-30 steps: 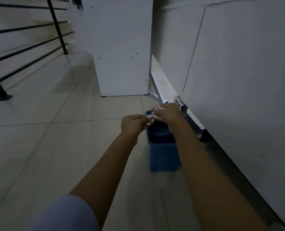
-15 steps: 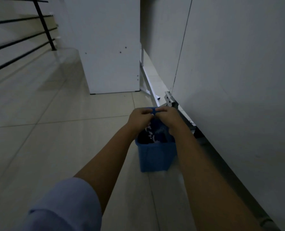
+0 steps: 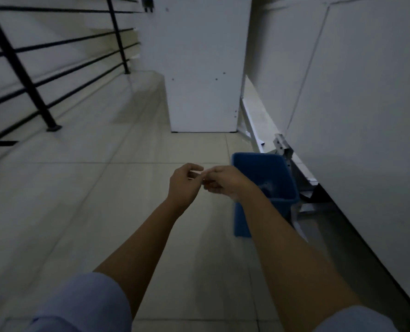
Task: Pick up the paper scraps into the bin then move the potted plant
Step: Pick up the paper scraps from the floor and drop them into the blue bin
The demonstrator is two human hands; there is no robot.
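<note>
While a thin pale paper scrap [image 3: 196, 173] is sitting at the centre of the frame, both hands are pinching it between them: the left hand [image 3: 184, 185] is curling its fingers [image 3: 195, 167] round one end, and the right hand [image 3: 224, 181] is pressing fingertips on the other. They are hovering just left of the blue bin [image 3: 266, 188], no longer over its mouth as half a second ago. Pale bits are showing inside the bin, so most scraps are probably dropped and this one is still owing. Beyond lie floor tiles [image 3: 79, 200], white panels to the right and a black railing [image 3: 19, 68] upper left. No potted plant is showing.
</note>
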